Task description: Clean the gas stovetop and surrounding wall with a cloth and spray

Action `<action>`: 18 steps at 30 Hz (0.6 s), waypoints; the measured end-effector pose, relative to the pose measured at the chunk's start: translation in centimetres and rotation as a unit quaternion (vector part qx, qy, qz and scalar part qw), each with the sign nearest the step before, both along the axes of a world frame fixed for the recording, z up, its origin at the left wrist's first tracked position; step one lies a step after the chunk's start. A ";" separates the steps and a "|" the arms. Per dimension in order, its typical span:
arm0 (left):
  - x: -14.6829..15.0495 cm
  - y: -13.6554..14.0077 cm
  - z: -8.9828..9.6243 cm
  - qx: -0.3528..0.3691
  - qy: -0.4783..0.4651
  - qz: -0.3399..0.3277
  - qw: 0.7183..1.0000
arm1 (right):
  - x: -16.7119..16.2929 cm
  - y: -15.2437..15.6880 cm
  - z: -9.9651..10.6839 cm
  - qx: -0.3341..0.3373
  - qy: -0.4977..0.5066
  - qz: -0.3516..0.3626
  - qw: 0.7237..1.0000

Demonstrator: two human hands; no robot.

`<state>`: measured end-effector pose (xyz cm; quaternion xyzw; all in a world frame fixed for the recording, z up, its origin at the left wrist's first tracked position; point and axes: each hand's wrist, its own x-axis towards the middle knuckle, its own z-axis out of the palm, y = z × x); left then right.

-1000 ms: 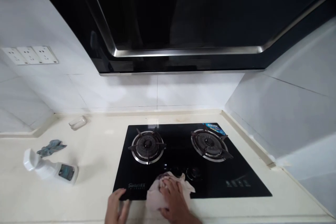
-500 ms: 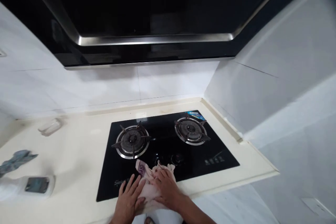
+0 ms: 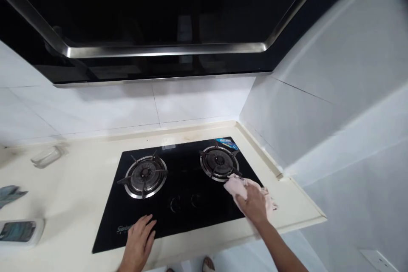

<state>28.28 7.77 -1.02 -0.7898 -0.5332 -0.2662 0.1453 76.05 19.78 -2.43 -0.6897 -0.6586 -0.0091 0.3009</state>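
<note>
A pale pink cloth (image 3: 236, 188) lies bunched over the right front corner of the black gas cooktop (image 3: 185, 187). My right hand (image 3: 254, 205) presses down on this cloth with its fingers around it, just in front of the right burner (image 3: 219, 162). At the front left edge of the cooktop rests my left hand (image 3: 139, 238), fingers spread and holding nothing, beside the printed brand name. The left burner (image 3: 145, 176) sits behind that hand. Two control knobs are faintly visible at the front middle of the glass.
Overhead hangs a black range hood (image 3: 165, 63) with a metal trim. On the cream counter (image 3: 79, 204) at the left are a clear glass dish (image 3: 47, 157), a grey-blue cloth (image 3: 11, 195) and a white bottle with a dark label (image 3: 21, 231). A tiled wall (image 3: 296, 127) bounds the right side.
My right hand has carried the pink cloth from the front middle of the cooktop to its right front corner. My left hand has come away from the cloth. The view has shifted rightward.
</note>
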 end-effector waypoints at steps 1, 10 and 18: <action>0.0 0.2 0.0 0.010 -0.008 0.012 1.000 | -1.3 0.0 0.2 -0.003 -0.015 0.015 1.000; 0.8 0.7 0.1 0.028 0.007 0.105 0.994 | -8.6 1.6 5.6 -0.103 -0.045 0.162 0.980; 2.3 -0.1 1.6 0.010 0.037 0.132 0.990 | -12.7 4.0 8.2 -0.207 -0.061 0.217 0.952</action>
